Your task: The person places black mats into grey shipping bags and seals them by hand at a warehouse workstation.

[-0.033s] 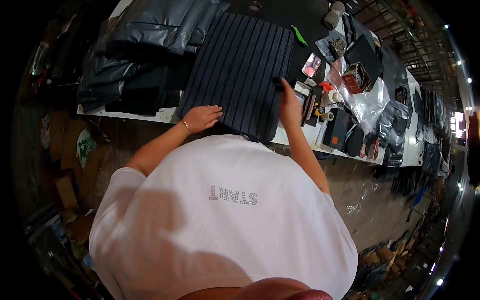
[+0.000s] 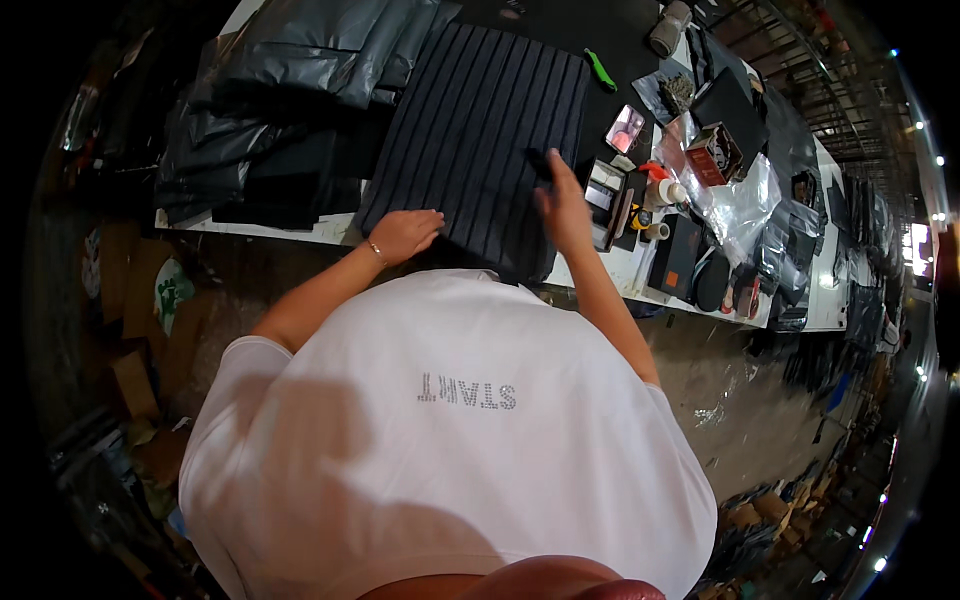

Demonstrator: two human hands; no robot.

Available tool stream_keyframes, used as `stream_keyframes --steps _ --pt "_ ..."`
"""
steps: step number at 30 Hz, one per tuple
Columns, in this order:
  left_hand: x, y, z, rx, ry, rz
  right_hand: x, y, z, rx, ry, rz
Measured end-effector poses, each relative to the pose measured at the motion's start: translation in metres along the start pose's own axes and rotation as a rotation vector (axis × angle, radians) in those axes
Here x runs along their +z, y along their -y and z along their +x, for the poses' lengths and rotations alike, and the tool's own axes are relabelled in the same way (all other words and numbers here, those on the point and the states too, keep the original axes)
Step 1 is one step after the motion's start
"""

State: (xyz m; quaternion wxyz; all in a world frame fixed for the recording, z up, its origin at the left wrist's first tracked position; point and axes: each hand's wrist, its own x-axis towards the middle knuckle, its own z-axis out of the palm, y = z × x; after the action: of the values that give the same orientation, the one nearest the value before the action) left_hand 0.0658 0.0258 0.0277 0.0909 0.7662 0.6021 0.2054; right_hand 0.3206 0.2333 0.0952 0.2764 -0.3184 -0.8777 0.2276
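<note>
A dark, rectangular fabric panel (image 2: 475,140) with raised lengthwise stripes lies flat on the table in front of me. My left hand (image 2: 405,235) rests flat on its near left part, fingers stretched out and a bracelet at the wrist. Over the panel's right edge is my right hand (image 2: 567,210), fingers pointing away from me and the thumb apart from them. A small black patch shows just left of its fingertips; I cannot tell whether it is a shadow or a thing.
Stacked grey plastic bags (image 2: 300,50) fill the table's left side. To the right lie a green cutter (image 2: 600,71), a phone (image 2: 625,130), an open tray (image 2: 605,195), a white bottle (image 2: 665,193), a small red box (image 2: 712,155) and clear plastic film (image 2: 745,215). Cardboard (image 2: 130,385) stands at lower left.
My right hand has shifted slightly left and toward me along the panel's edge, and its thumb now shows apart from the fingers. The left hand has stayed in place.
</note>
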Motion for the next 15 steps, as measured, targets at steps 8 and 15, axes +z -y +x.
stream_keyframes --steps 8,15 --pt "-0.123 -0.043 0.047 -0.287 0.325 -0.029 -0.017 0.083 -0.010 0.029 0.872 -0.096" --pt "-0.132 -0.055 0.046 0.048 -0.236 0.109 0.002 0.034 0.081 0.002 0.611 -0.172"
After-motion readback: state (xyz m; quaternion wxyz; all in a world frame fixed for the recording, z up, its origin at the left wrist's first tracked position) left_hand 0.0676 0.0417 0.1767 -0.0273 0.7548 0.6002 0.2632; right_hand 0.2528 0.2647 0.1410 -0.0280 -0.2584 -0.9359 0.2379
